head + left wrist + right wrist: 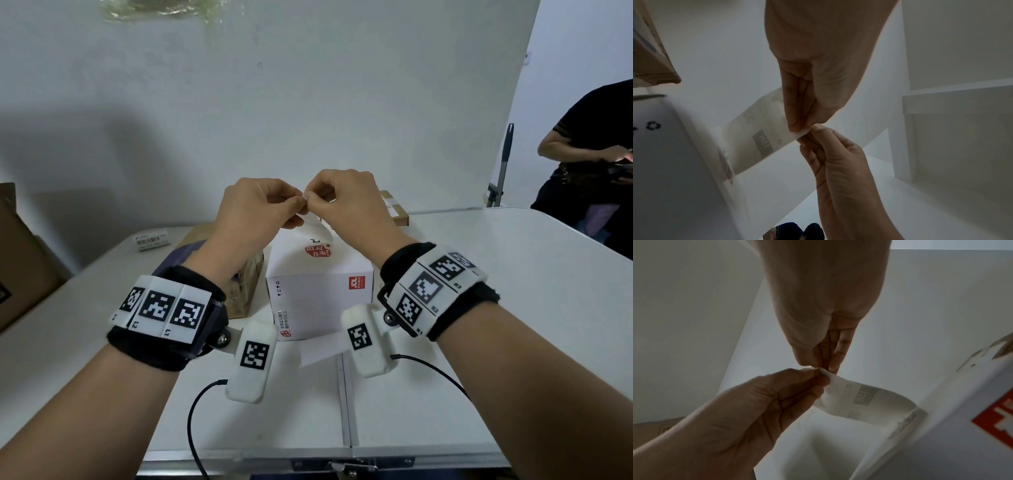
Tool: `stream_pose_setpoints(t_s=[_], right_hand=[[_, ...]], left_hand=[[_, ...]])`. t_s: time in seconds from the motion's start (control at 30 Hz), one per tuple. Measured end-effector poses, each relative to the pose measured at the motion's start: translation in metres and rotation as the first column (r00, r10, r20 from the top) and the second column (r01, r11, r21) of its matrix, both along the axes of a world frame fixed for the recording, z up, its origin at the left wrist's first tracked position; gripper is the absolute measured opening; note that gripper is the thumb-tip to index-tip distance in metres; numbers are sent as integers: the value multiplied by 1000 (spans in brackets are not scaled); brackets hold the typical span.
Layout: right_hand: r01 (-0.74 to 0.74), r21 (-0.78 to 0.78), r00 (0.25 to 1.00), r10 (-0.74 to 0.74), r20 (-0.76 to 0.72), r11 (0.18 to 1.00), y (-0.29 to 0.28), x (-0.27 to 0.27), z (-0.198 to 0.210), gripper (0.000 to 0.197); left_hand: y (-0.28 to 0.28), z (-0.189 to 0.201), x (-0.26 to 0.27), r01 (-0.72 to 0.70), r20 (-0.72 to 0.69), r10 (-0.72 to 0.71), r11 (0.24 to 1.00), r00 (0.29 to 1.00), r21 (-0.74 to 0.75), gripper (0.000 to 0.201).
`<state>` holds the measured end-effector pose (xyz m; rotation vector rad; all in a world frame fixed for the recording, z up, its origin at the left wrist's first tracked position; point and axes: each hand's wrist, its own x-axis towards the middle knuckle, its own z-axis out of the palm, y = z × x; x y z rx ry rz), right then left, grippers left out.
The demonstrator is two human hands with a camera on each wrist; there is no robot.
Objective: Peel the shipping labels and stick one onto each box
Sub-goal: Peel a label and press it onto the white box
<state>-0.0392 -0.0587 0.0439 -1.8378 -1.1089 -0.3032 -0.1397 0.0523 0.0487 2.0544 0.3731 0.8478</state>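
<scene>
Both hands, left hand point(255, 209) and right hand point(346, 198), pinch label point(760, 139) above box point(318, 287).

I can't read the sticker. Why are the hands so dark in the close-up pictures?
Both wrist views look up toward the bright wall, so the left hand and right hand turn shadowy and the label shows through, backlit and blurry; the head view is evenly lit.

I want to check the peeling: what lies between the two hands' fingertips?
The top edge of the shipping label, pinched by the left hand and right hand above the white box; both wrist views show it.
</scene>
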Motion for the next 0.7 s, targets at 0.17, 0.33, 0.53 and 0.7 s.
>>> stream_pose_setpoints(t_s=[0.17,0.33,0.53,0.7], right_hand=[[-62,102,990,74,-120,993,-3,1,0,7],[-76,79,988,86,-131,994,-5,0,4,8],[-67,-40,997,65,-32,997,-4,-1,7,12],[1,-74,999,3,49,997,4,4,4,12]], left_hand=[[8,0,3,55,15,-54,998,998,-38,7],[9,0,5,28,6,-28,999,1000,18,8],[9,0,3,34,-54,-32,998,998,50,14],[8,3,2,23,-75,-20,999,997,46,13]])
